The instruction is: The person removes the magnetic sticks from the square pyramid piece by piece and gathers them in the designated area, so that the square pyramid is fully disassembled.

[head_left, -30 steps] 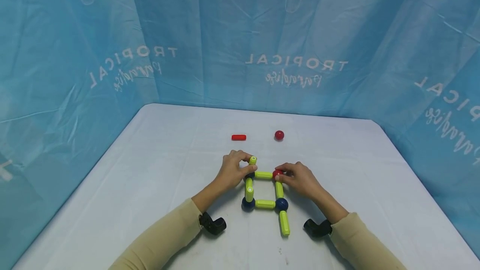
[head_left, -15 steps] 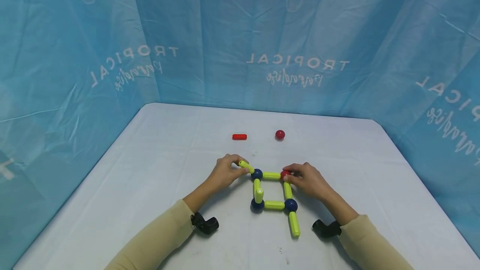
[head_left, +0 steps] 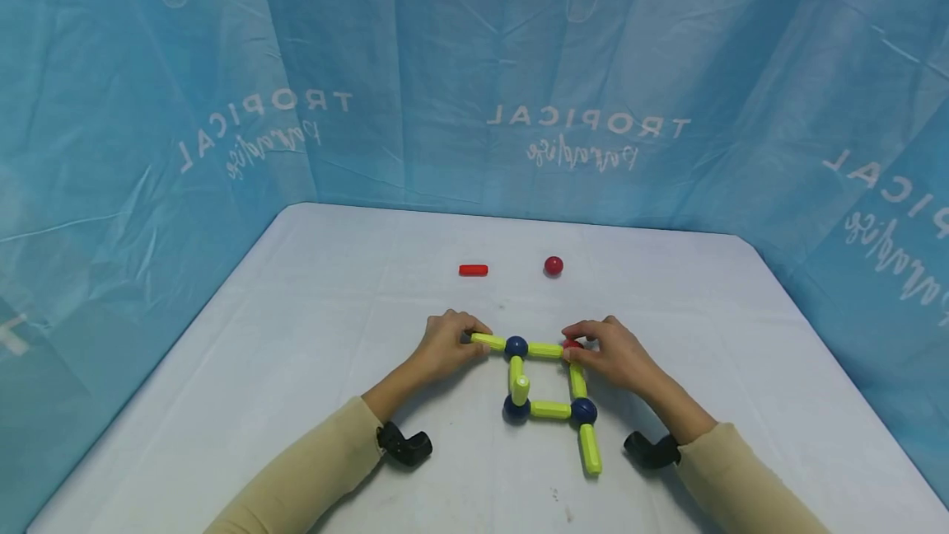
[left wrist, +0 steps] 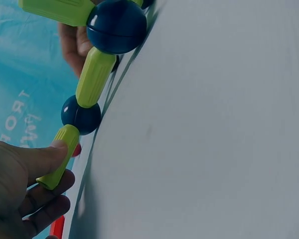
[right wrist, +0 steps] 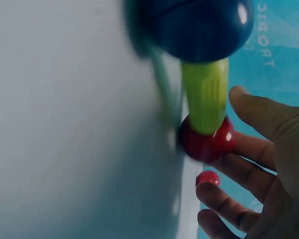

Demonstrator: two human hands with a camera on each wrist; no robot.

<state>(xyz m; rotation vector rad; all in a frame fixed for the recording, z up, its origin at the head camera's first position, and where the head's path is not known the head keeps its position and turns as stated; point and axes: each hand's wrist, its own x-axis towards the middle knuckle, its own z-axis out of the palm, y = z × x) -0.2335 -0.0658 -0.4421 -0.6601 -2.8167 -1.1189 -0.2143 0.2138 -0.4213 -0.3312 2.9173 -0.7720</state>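
On the white table lies a square of yellow-green magnetic sticks joined by balls. Three corners are blue balls: far left, near left and near right; the fourth is a red ball. My left hand pinches a green stick that points left from the far-left blue ball. The thumb and fingers of my right hand hold the red corner ball, which they partly cover in the head view. Another green stick rises from the near-left ball, and one more extends toward me from the near-right ball.
Beyond the square lie a loose red stick and a loose red ball. A blue printed curtain hangs behind the table and along its sides. Black wrist mounts sit at both sleeves.
The stick in my left hand has tipped from upright down to the left, to lie nearly level. The whole square has shifted a little right, my right hand moving with it.
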